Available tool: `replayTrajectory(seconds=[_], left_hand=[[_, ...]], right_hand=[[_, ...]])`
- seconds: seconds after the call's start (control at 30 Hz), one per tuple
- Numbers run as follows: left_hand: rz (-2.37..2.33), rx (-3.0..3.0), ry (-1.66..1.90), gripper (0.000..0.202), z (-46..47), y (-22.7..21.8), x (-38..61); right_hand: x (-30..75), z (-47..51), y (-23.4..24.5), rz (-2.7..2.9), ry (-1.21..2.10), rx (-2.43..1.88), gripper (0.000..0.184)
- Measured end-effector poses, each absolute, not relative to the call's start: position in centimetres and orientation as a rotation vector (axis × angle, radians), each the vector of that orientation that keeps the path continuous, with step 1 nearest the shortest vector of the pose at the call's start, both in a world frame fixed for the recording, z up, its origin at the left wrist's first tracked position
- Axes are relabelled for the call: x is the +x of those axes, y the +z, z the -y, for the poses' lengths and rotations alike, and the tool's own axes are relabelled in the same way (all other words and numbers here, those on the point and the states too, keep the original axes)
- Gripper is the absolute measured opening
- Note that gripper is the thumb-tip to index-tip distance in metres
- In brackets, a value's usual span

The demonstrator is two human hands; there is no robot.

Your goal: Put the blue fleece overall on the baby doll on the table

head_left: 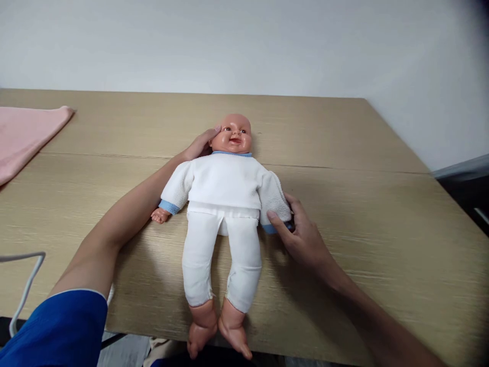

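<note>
On table point(344, 148): one doll point(223, 204), two hands point(200, 145) point(301, 237)

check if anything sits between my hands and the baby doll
Nothing visible does. The left hand rests against the head of the baby doll and the right hand grips its sleeve cuff. The pink cloth lies apart at the far left of the table.

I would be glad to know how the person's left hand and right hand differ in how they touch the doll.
The left hand rests open, fingers stretched along the side of the doll's head; the right hand pinches the cuff end of the white sleeve. The left hand lies farther up the table, the right hand nearer the camera. Both touch the doll, which lies on its back.
</note>
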State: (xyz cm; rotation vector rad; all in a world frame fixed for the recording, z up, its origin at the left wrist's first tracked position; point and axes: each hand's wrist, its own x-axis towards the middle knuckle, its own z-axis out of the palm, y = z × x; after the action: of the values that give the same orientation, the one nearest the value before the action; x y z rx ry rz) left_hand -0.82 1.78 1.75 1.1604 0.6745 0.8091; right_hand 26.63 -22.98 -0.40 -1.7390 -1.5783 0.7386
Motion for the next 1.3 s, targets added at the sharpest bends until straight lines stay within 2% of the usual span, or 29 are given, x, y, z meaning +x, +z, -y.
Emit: replayTrajectory(seconds=[0.17,0.6,0.73,0.9,0.97,1.07,1.13,1.23,1.3], left_hand=[[-0.664,1.163,0.802,0.065,-1.9,1.5,-0.9],[-0.643,1.142,0.796,0.062,-1.6,1.7,-0.9],[-0.660,1.166,0.788,0.062,-1.9,1.4,-1.1],[-0.979,1.343,0.852,0.058,-2.6,3.3,-3.3],[-1.206,1.452,0.958,0.051,-2.1,4.6,-4.4],[-1.366,1.673,1.137,0.040,1.2,6.5,-4.5],[-1.269,1.839,1.223,0.033,5.4,7.7,-3.3],[-0.942,1.949,1.208,0.031,13.6,9.2,0.0],[-0.644,2.031,1.036,0.036,19.3,10.0,2.4]], right_hand=[[26.7,22.9,-0.6,1.590,0.707,-1.713,0.083],[26.8,22.9,-1.0,1.598,0.701,-1.726,0.087],[26.7,22.7,-1.3,1.610,0.661,-1.693,0.082],[27.0,21.9,-2.5,1.705,0.379,-1.668,0.071],[27.0,21.6,-2.9,1.717,0.268,-1.676,0.073],[26.9,21.5,-2.9,1.678,0.197,-1.658,0.086],[26.5,21.7,-2.4,1.634,0.166,-1.606,0.088],[25.6,22.1,-0.5,1.589,0.099,-1.492,0.072],[24.9,22.8,1.3,1.582,0.049,-1.444,0.060]])
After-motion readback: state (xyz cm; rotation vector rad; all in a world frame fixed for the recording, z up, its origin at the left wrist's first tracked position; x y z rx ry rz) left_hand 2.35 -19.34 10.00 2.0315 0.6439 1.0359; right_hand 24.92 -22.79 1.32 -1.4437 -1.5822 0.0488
